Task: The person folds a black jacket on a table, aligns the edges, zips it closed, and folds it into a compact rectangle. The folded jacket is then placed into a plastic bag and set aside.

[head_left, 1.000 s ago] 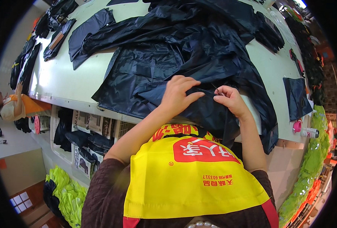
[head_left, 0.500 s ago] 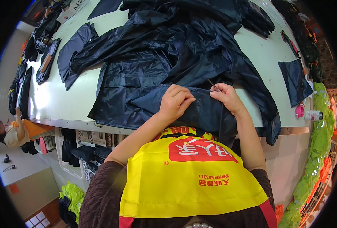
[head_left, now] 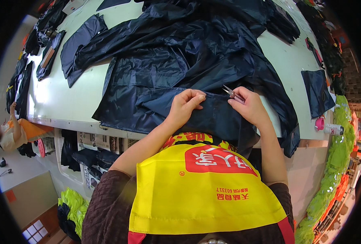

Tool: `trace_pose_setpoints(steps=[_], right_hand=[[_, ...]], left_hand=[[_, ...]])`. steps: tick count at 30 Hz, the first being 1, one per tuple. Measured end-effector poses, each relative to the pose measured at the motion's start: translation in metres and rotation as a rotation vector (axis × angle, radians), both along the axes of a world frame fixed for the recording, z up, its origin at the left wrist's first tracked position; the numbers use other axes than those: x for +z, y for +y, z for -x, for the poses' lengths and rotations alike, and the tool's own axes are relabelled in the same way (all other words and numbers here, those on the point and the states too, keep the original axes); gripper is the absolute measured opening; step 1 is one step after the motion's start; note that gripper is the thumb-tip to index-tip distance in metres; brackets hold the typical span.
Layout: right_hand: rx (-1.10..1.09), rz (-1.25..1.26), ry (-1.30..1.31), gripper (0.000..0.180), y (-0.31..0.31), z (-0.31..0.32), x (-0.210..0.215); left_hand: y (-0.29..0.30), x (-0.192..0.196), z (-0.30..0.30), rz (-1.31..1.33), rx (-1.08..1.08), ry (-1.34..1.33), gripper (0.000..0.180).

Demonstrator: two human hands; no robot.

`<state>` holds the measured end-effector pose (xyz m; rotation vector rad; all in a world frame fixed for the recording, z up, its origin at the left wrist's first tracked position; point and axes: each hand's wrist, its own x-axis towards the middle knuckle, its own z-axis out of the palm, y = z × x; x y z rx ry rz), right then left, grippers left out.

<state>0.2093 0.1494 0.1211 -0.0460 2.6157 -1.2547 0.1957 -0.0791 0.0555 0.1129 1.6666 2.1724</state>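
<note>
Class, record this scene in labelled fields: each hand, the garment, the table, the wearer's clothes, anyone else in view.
Left hand: pinched shut at the dark garment; contents hidden
Right hand: holds a small pointed metal tool
Garment: wrinkled, spread over the pale table
Table's right side: dark cloth piece, small pink item
Clothes: yellow apron, dark sleeves
Other person: at far left

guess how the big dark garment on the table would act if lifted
The dark garment would probably hang floppy, since it lies in loose folds. Its glossy sheen suggests it may slide easily over the pale table.
</note>
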Motion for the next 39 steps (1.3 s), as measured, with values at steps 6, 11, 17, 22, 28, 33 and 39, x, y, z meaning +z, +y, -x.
trace_pose_setpoints(steps=[6,11,17,22,28,33,39], right_hand=[[0.26,-0.49,0.477,0.026,-0.03,-0.01,0.037],[0.407,-0.617,0.495,0.025,-0.038,-0.013,0.054],[0.53,-0.659,0.568,0.025,-0.042,0.0,0.04],[0.502,-0.622,0.559,0.025,-0.031,0.008,0.023],[0.004,-0.208,0.281,0.026,0.02,-0.032,0.024],[-0.607,-0.107,0.179,0.034,0.088,-0.106,-0.041],[-0.966,0.358,0.007,0.029,0.108,-0.16,-0.143]], left_hand=[[0.002,-0.007,-0.005,-0.107,0.007,-0.156,0.018],[0.002,-0.005,-0.006,-0.123,0.024,-0.235,0.021],[0.002,-0.005,-0.005,-0.122,-0.01,-0.184,0.022],[-0.005,0.002,-0.006,-0.03,0.03,-0.182,0.02],[-0.105,0.047,-0.011,0.557,-0.591,0.067,0.039],[-0.119,0.088,-0.022,1.315,-0.494,0.404,0.037],[0.045,0.076,-0.015,0.595,-0.682,1.438,0.056]])
